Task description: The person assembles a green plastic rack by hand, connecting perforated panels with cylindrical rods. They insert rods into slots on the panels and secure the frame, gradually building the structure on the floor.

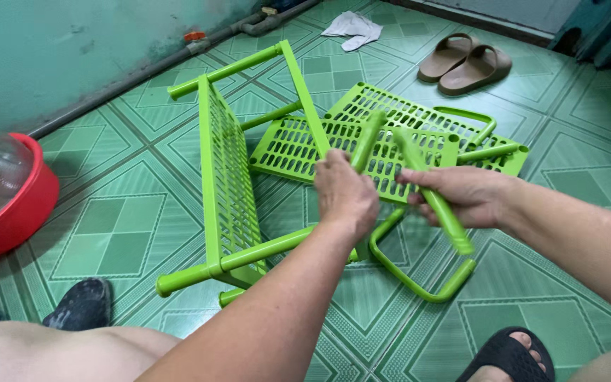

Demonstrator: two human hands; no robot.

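Head view, going left to right: a red basin (15, 205) sits at the floor's left edge, then a half-built green rack (224, 177) lies on its side, one shelf fitted between poles, by my judgement partly done. My left hand (344, 194) is clenched around a green tube (366, 141) pointing up and away. My right hand (461, 194) grasps a U-shaped green tube (436, 205), its long axis slanting toward the near right. Loose shelves (390, 134) remain unfitted on the floor behind.

Lime-green plastic rack frame (229, 177), slatted shelves (383, 134) and tubes. Floor tiles (107, 233) green, diamond-and-square pattern. Red basin (26, 209) left of rack; brown slippers (464, 64) beyond it.
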